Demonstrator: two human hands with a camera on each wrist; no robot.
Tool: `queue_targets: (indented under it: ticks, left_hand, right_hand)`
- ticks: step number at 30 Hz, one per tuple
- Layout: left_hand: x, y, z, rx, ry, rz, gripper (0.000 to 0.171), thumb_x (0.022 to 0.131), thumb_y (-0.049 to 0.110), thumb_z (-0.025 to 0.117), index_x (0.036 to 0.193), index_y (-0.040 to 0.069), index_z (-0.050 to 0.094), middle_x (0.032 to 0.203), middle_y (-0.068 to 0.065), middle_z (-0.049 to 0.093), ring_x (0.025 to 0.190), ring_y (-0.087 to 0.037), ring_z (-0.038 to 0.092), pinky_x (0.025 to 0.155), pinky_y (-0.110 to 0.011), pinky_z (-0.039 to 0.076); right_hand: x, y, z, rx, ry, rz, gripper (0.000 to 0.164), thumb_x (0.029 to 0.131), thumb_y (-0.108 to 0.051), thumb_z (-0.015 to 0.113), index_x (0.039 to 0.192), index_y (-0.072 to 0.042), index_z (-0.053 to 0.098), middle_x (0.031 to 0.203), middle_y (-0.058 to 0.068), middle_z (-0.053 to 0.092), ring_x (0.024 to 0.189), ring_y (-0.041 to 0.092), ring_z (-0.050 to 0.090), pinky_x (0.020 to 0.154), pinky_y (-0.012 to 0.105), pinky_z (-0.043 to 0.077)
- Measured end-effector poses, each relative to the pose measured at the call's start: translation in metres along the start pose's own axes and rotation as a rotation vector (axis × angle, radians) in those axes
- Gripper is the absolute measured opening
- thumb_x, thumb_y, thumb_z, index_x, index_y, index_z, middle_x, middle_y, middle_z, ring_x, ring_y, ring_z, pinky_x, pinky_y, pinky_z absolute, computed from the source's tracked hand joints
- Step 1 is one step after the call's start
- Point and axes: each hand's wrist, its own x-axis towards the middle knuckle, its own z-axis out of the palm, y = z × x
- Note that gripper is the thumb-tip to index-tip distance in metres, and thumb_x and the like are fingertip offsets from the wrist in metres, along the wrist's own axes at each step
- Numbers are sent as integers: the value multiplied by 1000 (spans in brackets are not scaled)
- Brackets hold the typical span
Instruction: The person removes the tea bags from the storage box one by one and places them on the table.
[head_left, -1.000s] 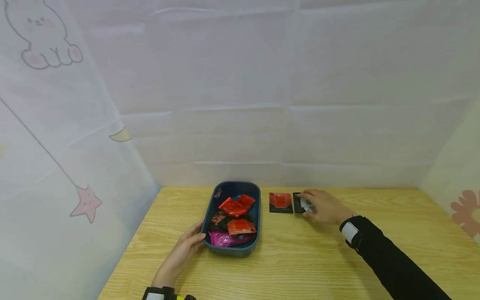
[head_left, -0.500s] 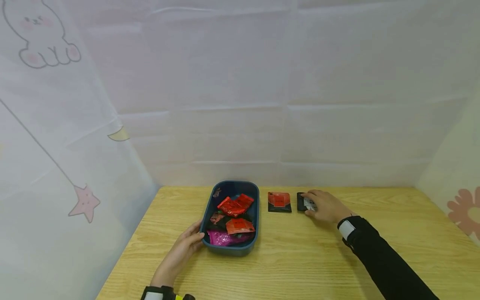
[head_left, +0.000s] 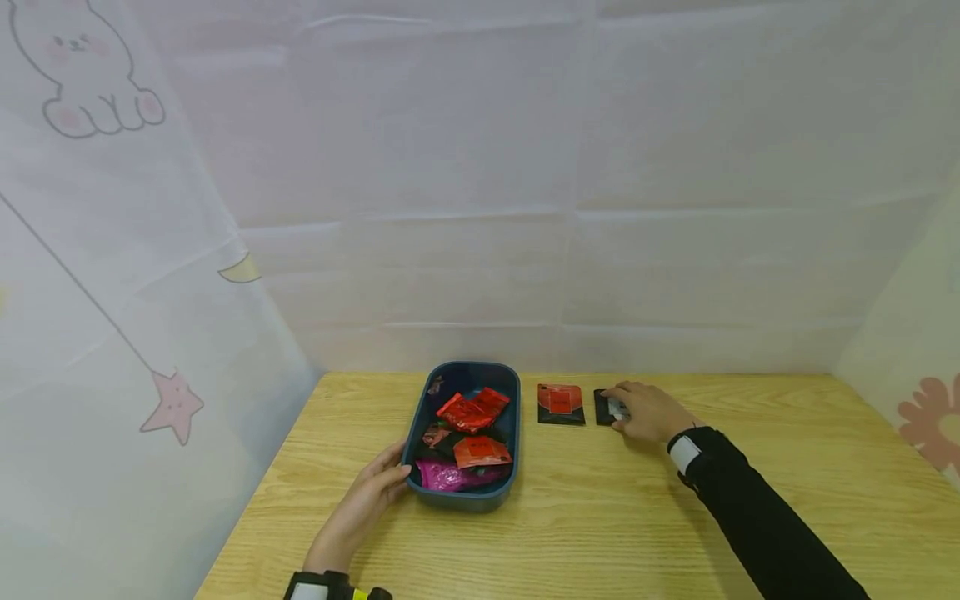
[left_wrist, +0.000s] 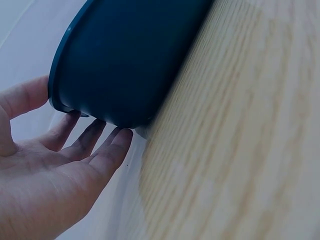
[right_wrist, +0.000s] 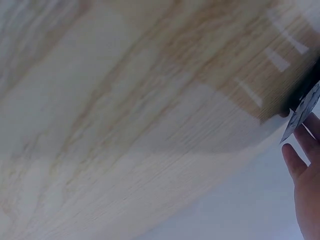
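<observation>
In the head view my left hand (head_left: 365,497) holds the near left side of a dark blue plastic bin (head_left: 462,502). Its thumb is at the rim, and the left wrist view shows its fingertips against the outer wall (left_wrist: 115,60). Inside lie red packets (head_left: 473,412), an orange-and-black packet (head_left: 482,452) and a shiny magenta packet (head_left: 450,477). My right hand (head_left: 651,411) pinches a flat black packet with a silvery printed face (head_left: 602,407), low at the table's back. In the right wrist view that packet's silvery face (right_wrist: 303,111) tilts at the fingertips. The hand covers its right part.
Between the bin and my right hand a red-and-black square packet (head_left: 560,404) lies flat on the wooden table (head_left: 585,533). A pale printed cloth (head_left: 465,250) hangs right behind the table's back edge and along both sides.
My right hand has slid the black packet slightly right, widening its gap from the red-and-black packet, and the hand now sits slightly lower over it. Left hand and bin have stayed put.
</observation>
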Motion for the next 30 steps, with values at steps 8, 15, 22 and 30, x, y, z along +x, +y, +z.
queue_targets:
  ticks: [8, 15, 22, 30]
  left_hand:
    - [1, -1, 0, -2, 5, -7, 66, 101, 13, 51, 156, -2, 18, 161, -25, 13, 142, -34, 30, 109, -35, 39]
    - [0, -2, 0, 9, 18, -7, 65, 101, 13, 51, 156, -3, 20, 160, -26, 16, 140, -34, 33, 107, -33, 39]
    - [-1, 0, 1, 4, 25, -17, 65, 102, 13, 51, 156, -2, 20, 161, -25, 15, 142, -35, 30, 109, -37, 37]
    - [-1, 0, 1, 5, 5, -7, 65, 102, 13, 50, 156, -2, 18, 161, -25, 15, 142, -35, 28, 108, -35, 37]
  right_hand:
    - [1, 1, 2, 0, -3, 11, 51, 88, -23, 72, 134, -5, 59, 133, 24, 54, 120, 46, 51, 100, 64, 39]
    - [2, 5, 4, -7, -13, 4, 55, 87, -25, 73, 136, -4, 58, 137, 25, 52, 124, 47, 48, 101, 64, 38]
    - [14, -6, -1, 18, 21, -10, 51, 90, -20, 71, 136, -3, 58, 141, 25, 48, 129, 47, 44, 104, 63, 37]
    - [36, -30, -12, 42, 110, 11, 49, 94, -19, 69, 138, -2, 56, 138, 23, 53, 127, 44, 48, 105, 57, 40]
